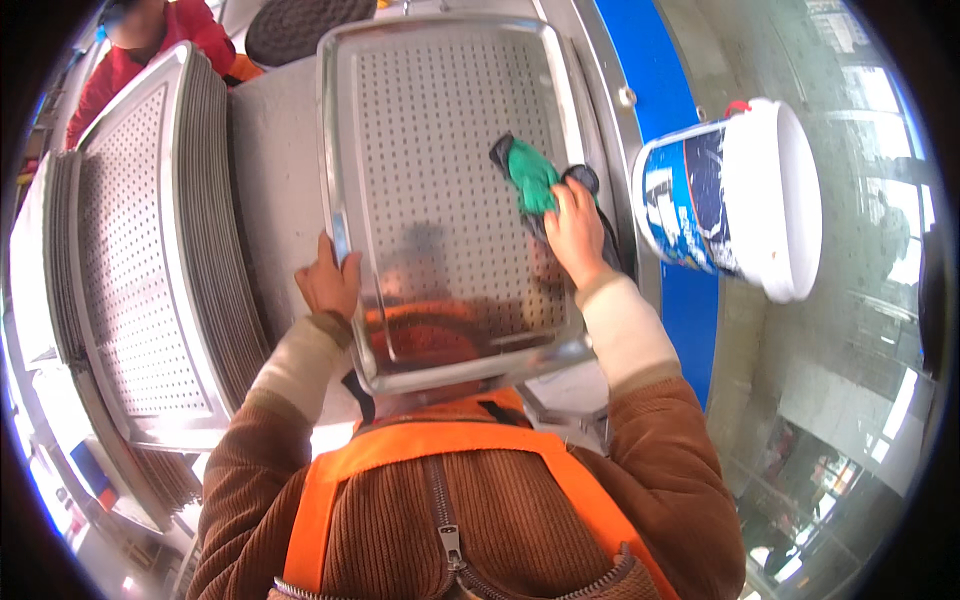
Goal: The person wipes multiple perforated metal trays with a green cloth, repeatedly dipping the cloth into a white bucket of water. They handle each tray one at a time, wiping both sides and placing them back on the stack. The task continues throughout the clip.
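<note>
A shiny perforated metal tray (457, 142) lies before me, its surface mirroring my orange apron. My left hand (330, 283) grips the tray's left rim, thumb on the inner side and forefinger along the outside. A small pale-blue patch shows on the rim just above that thumb. Over on the tray's right side, my right hand (581, 229) holds a bunched green and black work glove (534, 176) against the metal. Part of the glove is hidden under the fingers. A dark round object (581, 178) sits just beyond this hand; I cannot tell what it is.
Tall stacks of similar perforated trays (127, 255) stand on the left of the metal worktop (277, 150). A white bucket (772, 199) with a blue label is at the right, beside a blue strip (694, 330). A person in red (199, 30) is at the upper left.
</note>
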Motion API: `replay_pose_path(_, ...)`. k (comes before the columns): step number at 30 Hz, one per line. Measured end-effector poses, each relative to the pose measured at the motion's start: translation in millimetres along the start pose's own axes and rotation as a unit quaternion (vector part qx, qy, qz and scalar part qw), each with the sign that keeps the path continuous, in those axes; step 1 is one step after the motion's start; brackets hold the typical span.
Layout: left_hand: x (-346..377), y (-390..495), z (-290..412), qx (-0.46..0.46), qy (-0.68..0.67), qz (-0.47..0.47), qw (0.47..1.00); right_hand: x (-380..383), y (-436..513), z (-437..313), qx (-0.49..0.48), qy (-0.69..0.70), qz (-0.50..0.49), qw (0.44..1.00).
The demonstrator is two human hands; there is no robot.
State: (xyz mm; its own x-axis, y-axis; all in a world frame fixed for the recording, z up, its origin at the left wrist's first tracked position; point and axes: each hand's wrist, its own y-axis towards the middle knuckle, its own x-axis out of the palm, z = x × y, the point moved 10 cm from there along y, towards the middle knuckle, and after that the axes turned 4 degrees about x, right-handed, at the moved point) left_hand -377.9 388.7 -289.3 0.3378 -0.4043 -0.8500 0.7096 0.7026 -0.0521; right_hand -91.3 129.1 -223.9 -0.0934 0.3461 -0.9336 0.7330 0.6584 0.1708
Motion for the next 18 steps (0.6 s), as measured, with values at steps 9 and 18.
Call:
replay_pose_path(9,-5,-8,5,0.013,0.062,0.032,0.997,25,215,36,-0.023,-0.039,0.165,0.985)
replay_pose_path(18,-14,-2,14,-0.006,0.005,0.005,1.0,97,264,-115,-0.137,0.123,0.183,0.966)
